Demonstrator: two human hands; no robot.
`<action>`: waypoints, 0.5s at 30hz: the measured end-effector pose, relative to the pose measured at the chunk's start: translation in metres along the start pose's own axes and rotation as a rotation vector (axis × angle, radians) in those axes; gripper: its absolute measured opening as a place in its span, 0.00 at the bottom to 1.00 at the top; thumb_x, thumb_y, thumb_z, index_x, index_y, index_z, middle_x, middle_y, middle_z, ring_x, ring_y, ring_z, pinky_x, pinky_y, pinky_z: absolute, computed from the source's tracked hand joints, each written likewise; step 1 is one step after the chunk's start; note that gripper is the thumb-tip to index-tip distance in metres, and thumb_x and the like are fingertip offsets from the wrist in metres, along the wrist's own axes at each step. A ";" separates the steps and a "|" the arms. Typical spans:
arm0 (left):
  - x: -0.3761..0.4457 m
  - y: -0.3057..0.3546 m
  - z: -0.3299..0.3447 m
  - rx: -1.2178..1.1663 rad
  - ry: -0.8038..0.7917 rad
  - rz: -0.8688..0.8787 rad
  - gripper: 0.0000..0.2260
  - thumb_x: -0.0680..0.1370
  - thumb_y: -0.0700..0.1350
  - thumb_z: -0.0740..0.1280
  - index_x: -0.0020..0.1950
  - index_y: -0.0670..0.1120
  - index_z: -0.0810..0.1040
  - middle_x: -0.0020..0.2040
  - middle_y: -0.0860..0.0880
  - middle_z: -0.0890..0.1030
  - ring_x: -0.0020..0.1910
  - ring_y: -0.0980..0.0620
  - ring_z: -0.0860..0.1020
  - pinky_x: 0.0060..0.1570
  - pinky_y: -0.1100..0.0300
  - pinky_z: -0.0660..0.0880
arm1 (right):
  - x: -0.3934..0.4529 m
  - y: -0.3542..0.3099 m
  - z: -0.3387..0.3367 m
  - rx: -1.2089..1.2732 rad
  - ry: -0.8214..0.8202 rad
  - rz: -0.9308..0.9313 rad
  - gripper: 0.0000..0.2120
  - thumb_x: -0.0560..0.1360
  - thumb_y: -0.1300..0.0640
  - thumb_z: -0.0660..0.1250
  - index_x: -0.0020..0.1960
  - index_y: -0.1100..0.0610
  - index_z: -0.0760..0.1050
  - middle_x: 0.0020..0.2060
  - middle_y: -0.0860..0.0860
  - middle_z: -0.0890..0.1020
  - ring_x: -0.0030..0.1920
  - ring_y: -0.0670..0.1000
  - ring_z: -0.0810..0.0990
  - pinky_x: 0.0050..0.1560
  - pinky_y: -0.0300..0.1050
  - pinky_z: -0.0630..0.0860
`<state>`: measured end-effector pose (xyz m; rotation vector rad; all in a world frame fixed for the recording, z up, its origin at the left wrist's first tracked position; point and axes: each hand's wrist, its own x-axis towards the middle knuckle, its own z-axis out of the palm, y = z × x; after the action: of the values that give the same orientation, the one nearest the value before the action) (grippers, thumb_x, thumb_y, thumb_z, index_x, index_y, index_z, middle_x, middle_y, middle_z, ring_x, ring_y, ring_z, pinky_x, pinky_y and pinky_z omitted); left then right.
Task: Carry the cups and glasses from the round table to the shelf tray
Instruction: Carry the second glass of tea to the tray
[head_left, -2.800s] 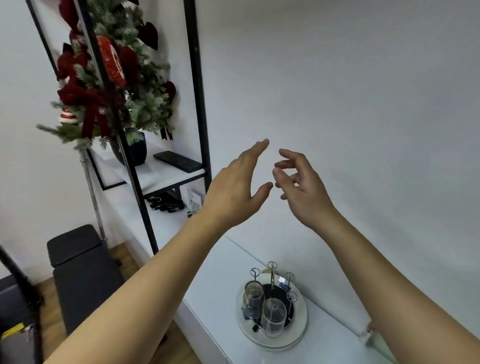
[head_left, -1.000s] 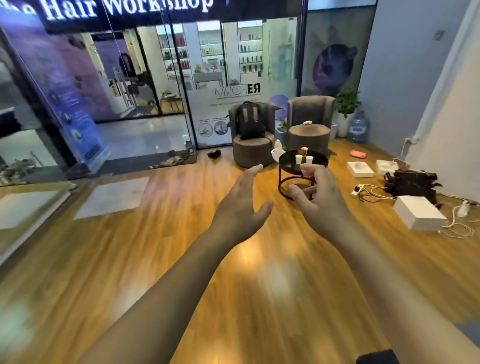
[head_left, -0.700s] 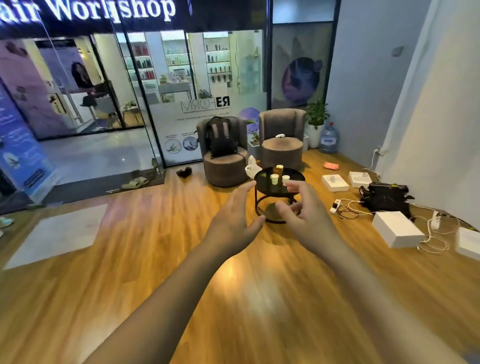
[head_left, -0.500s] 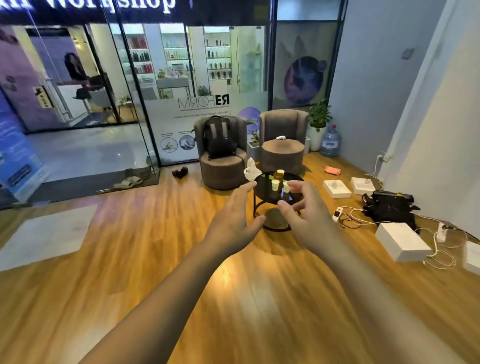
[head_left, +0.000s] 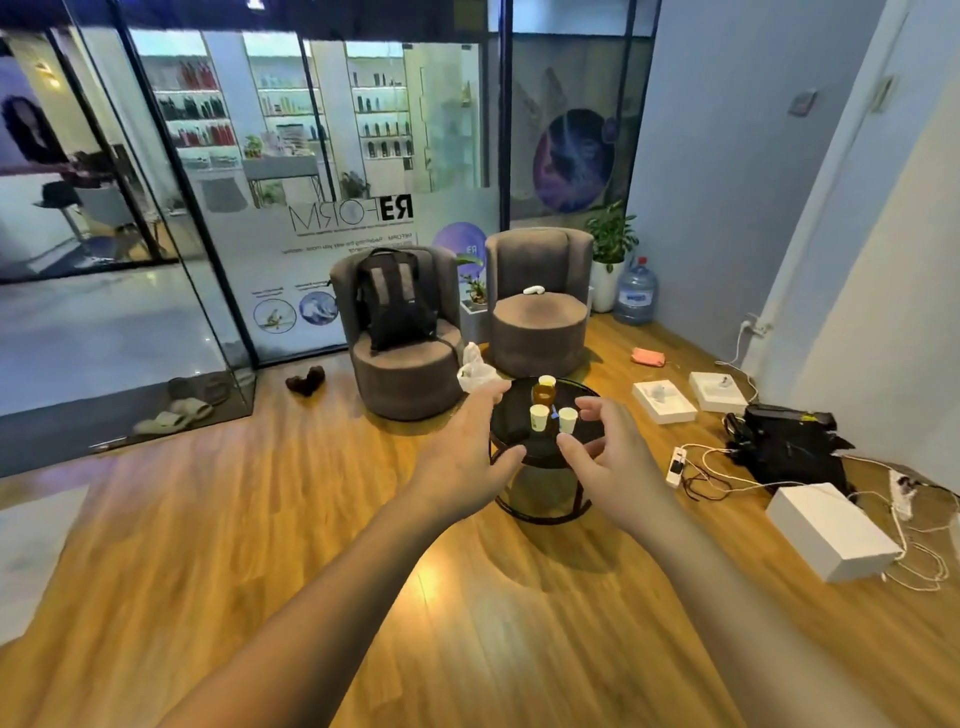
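Note:
A small round black table (head_left: 519, 426) stands on the wooden floor some way ahead of me. On it are two pale cups (head_left: 539, 417) (head_left: 568, 420), an amber glass (head_left: 543, 393) and another pale cup (head_left: 547, 382) behind it. My left hand (head_left: 462, 457) is held out in front, fingers straight and thumb spread, holding nothing. My right hand (head_left: 610, 457) is also raised, fingers loosely curved and empty. Both hands overlap the table in the image but are well short of it. The shelf tray is out of view.
Two round brown armchairs (head_left: 410, 374) (head_left: 540, 332) stand behind the table, one with a black backpack (head_left: 397, 299). A white bag (head_left: 472, 371) lies between them. White boxes (head_left: 831, 530), cables (head_left: 717, 467) and a black bag (head_left: 784, 441) clutter the floor at right. Glass walls run along the left.
The view swung from the shelf with the tray round to the room. The round table has come closer and nearer the image centre. Both hands stay raised and empty.

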<state>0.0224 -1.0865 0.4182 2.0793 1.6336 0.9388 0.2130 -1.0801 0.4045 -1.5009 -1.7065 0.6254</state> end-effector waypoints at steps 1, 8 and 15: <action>0.026 -0.008 0.003 -0.005 -0.014 0.007 0.32 0.79 0.52 0.70 0.78 0.57 0.57 0.76 0.56 0.68 0.73 0.55 0.69 0.58 0.65 0.72 | 0.021 0.004 0.004 -0.004 0.014 0.020 0.23 0.80 0.45 0.66 0.72 0.44 0.64 0.70 0.46 0.70 0.58 0.48 0.78 0.45 0.37 0.79; 0.168 -0.066 0.046 -0.081 -0.102 -0.032 0.33 0.78 0.53 0.71 0.78 0.60 0.55 0.76 0.56 0.68 0.73 0.54 0.69 0.64 0.54 0.74 | 0.143 0.043 0.026 0.002 0.025 0.114 0.24 0.80 0.46 0.67 0.73 0.45 0.64 0.70 0.46 0.70 0.56 0.46 0.77 0.38 0.31 0.72; 0.304 -0.126 0.103 -0.105 -0.162 -0.092 0.33 0.78 0.51 0.71 0.78 0.59 0.56 0.76 0.55 0.68 0.73 0.53 0.70 0.65 0.52 0.75 | 0.284 0.112 0.051 0.009 -0.020 0.176 0.25 0.80 0.47 0.67 0.73 0.45 0.63 0.67 0.46 0.70 0.56 0.47 0.78 0.43 0.34 0.75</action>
<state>0.0380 -0.7482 0.3532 1.9390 1.5489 0.7874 0.2351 -0.7763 0.3508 -1.6555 -1.5960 0.7405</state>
